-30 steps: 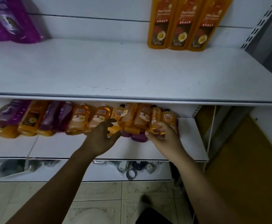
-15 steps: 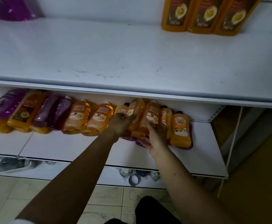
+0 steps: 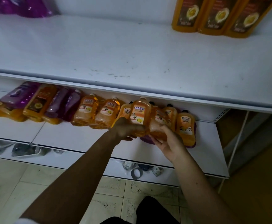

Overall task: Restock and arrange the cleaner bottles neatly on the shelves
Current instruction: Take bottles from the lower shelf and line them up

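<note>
A row of orange and purple cleaner bottles stands along the back of the lower white shelf (image 3: 77,139). My left hand (image 3: 125,129) grips the base of an orange bottle (image 3: 140,113) with a white and orange label, lifted a little above its neighbours. My right hand (image 3: 166,141) holds the bottom of the orange bottle (image 3: 159,123) just to its right, fingers curled under it. Another orange bottle (image 3: 185,126) stands at the row's right end, over a purple one (image 3: 148,140) lying flat.
The upper shelf (image 3: 115,50) carries three tall orange bottles (image 3: 219,15) at the back right and purple bottles (image 3: 20,7) at the back left. A bottom shelf holds small items (image 3: 140,170). Tiled floor lies below; a yellow wall (image 3: 261,175) is on the right.
Both hands have closed on the two orange bottles in the middle of the row, and the left one has risen. The camera has tilted down and moved closer.
</note>
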Demonstrator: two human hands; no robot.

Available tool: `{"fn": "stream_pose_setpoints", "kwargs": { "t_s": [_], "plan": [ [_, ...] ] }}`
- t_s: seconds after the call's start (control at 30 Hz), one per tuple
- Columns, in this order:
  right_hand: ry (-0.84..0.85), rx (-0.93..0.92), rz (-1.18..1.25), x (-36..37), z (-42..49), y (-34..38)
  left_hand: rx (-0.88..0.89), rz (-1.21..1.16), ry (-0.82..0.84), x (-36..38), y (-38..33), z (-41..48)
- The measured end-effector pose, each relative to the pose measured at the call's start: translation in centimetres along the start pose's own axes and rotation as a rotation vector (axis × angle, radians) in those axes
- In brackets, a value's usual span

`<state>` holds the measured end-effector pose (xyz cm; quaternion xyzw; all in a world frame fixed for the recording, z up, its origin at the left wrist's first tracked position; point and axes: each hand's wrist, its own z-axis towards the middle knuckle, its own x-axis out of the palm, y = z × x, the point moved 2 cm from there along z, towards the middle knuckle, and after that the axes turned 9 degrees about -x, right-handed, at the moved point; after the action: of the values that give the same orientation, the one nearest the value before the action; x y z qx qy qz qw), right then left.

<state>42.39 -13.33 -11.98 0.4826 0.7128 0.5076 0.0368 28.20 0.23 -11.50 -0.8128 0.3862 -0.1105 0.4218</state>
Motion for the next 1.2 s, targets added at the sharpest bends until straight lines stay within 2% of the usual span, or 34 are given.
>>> {"fn": "stream_pose_setpoints", "kwargs": {
  "t_s": [0.2,0.33,0.43,0.57,0.87,1.07,1.2],
  "plan": [
    [0.084,-0.022,-0.033,-0.5,-2.6,0.2,0.007,-0.218,0.101,-0.5,0.6,-2.5],
    [0.341,0.018,-0.18,-0.3,-4.6,0.5,-0.023,-0.361,0.202,-2.2,3.0,-5.4],
    [0.488,0.005,-0.343,2.1,-5.9,-0.1,-0.002,-0.519,0.18,-4.4,5.1,-8.5],
    [0.63,-0.062,-0.513,7.5,-7.6,-2.0,0.161,-0.565,0.047,-8.2,7.6,-13.7],
    [0.96,-0.107,-0.646,20.1,-14.5,-7.6,0.306,-0.707,-0.6,-17.5,12.0,-29.2],
    [1.026,-0.245,-0.646,27.7,-20.8,-10.7,0.385,-0.667,-0.866,-23.2,15.1,-37.3],
    [1.034,-0.341,-0.567,32.9,-24.5,-11.5,0.421,-0.619,-0.963,-27.5,16.1,-42.1]
  ]
}}
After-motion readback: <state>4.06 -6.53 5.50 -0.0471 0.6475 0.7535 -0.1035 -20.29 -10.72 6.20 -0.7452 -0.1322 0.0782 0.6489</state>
